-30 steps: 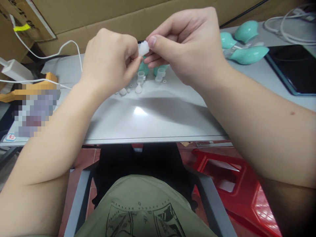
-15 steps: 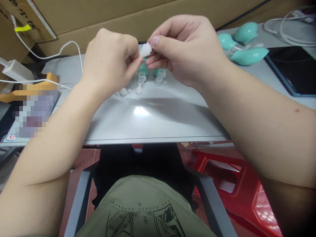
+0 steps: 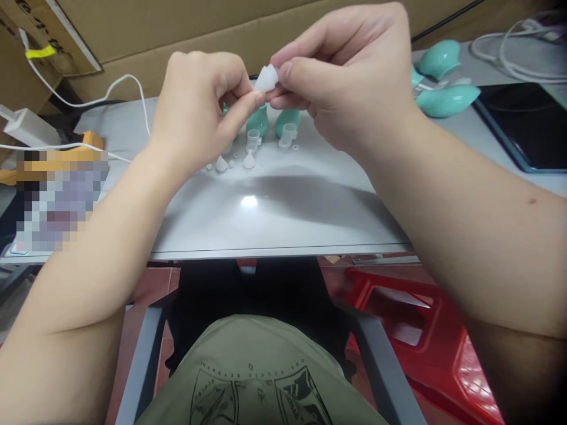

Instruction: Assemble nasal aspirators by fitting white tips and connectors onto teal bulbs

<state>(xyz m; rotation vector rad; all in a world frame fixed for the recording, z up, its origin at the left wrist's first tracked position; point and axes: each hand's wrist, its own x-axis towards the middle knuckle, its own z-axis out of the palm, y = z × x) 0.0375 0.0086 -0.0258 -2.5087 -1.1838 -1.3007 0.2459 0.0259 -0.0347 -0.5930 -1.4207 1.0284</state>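
A small white cone-shaped silicone-like piece is held up above the far part of the table, pinched between both hands. My left hand is closed on its lower left end with thumb and forefinger. The thumb and fingertips of my right hand grip its right end. Below them on the table lie clear plastic connectors, white cone-shaped pieces and tiny white rings. Behind the connectors are teal bulb-like parts, partly hidden by my hands.
More glossy teal parts lie at the right beside a dark tablet and a coiled white cable. At the left are a white charger, a yellow stand and a blurred-out item. A red stool stands below the table.
Both hands have shifted slightly right with the white piece, the right hand also lifting a little. The piece has turned slightly, and more of the teal bulbs behind shows.
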